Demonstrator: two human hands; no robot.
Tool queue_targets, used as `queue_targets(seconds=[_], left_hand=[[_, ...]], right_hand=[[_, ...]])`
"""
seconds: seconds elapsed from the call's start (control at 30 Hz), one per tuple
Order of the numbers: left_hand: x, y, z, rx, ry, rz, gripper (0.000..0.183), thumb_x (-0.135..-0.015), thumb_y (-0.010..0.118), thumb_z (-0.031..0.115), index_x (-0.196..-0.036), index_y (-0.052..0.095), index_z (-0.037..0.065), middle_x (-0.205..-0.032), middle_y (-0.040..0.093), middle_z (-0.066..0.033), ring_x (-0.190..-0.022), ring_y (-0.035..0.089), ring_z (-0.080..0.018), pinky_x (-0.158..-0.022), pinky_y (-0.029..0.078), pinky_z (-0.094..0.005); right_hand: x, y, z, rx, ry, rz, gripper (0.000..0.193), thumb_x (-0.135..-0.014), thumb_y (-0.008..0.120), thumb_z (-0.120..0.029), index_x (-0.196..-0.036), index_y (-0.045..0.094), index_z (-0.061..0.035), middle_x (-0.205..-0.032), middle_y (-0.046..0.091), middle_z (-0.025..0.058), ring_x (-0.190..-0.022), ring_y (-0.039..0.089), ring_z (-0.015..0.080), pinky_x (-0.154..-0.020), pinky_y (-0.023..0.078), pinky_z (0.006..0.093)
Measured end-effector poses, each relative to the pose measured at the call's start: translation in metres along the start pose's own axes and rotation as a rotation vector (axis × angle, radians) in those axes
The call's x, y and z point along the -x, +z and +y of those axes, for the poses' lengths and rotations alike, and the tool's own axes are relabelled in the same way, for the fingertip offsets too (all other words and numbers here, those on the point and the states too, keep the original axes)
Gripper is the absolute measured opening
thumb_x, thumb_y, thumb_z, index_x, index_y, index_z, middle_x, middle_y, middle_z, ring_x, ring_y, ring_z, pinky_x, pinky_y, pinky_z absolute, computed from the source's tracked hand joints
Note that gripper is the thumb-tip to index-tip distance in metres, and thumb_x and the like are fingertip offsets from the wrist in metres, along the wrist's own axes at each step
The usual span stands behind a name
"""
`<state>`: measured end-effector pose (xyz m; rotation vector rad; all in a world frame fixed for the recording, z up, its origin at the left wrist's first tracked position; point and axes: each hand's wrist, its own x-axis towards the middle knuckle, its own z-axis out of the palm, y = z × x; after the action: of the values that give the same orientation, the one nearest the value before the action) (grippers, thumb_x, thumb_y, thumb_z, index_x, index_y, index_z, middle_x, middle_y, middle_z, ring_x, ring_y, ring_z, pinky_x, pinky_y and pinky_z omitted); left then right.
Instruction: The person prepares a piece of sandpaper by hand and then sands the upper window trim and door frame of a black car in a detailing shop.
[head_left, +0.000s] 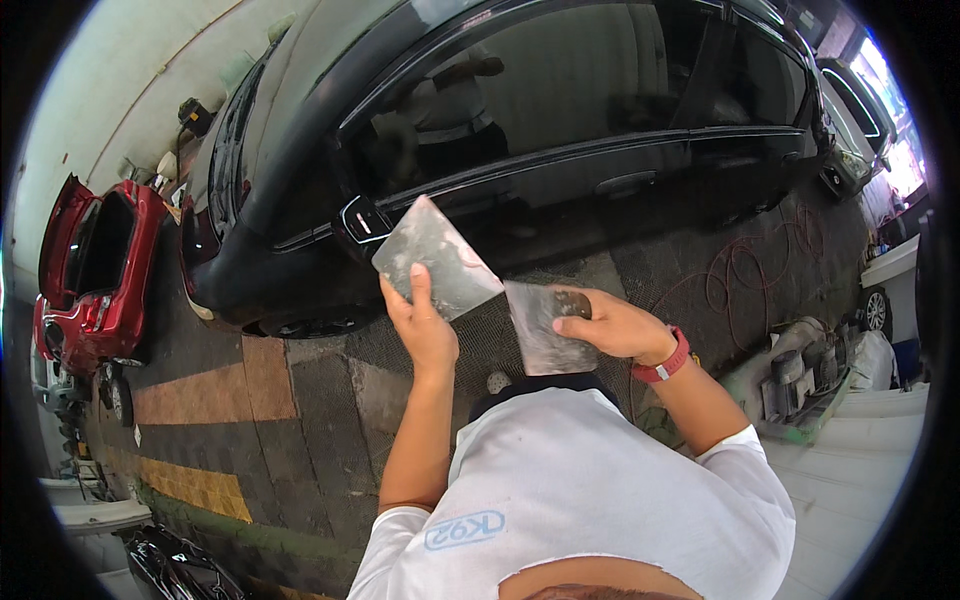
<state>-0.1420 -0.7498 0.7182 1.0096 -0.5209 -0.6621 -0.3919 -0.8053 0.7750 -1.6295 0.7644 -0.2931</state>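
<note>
My left hand [424, 328] is closed on a flat grey rectangular plate [432, 250], with its thumb lying on the upper face. Pinkish smears of paste show along the plate's right edge. A thin grey spreader blade [545, 345], smudged with a pale film, is gripped in my right hand [622, 328], thumb on top. The blade's upper left corner meets or nearly meets the right corner of the plate. Both are held in front of my body, near the side of a black car [560, 180]. The plate partly overlaps the car's side mirror [362, 220] in view.
A red car [105, 270] with its rear hatch raised stands at the left. A red hose [735, 275] lies coiled on the floor at the right. Nearer on that side is a green-edged tray [805, 425] with metal parts. Another car [855, 120] is at the far right.
</note>
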Motion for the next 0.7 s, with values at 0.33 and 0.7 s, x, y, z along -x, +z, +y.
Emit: queue_targets(seconds=[0.33, 0.7], left_hand=[[0.008, -0.014, -0.002, 0.301, -0.64, -0.509, 0.048, -0.107, 0.065, 0.02, -0.152, 0.051, 0.009, -0.137, 0.066, -0.0058, -0.124, 0.064, -0.0169, -0.108, 0.051, -0.0355], [0.015, 0.006, -0.022, -0.14, -0.19, -0.334, 0.045, -0.11, 0.063, 0.024, -0.149, 0.052, 0.004, -0.135, 0.064, -0.0075, -0.123, 0.058, -0.0158, -0.108, 0.046, -0.0327]], right_hand=[[-0.025, -0.033, 0.05, -0.668, -0.062, 0.064, 0.046, -0.095, 0.082, -0.014, -0.134, 0.062, -0.0011, -0.122, 0.073, 0.0028, -0.11, 0.068, 0.0093, -0.1, 0.054, 0.0303], [-0.03, 0.027, -0.005, 1.156, -0.549, 0.505, 0.053, -0.084, 0.066, -0.002, -0.134, 0.07, -0.0176, -0.14, 0.061, 0.0115, -0.136, 0.055, 0.0409, -0.117, 0.038, 0.0644]])
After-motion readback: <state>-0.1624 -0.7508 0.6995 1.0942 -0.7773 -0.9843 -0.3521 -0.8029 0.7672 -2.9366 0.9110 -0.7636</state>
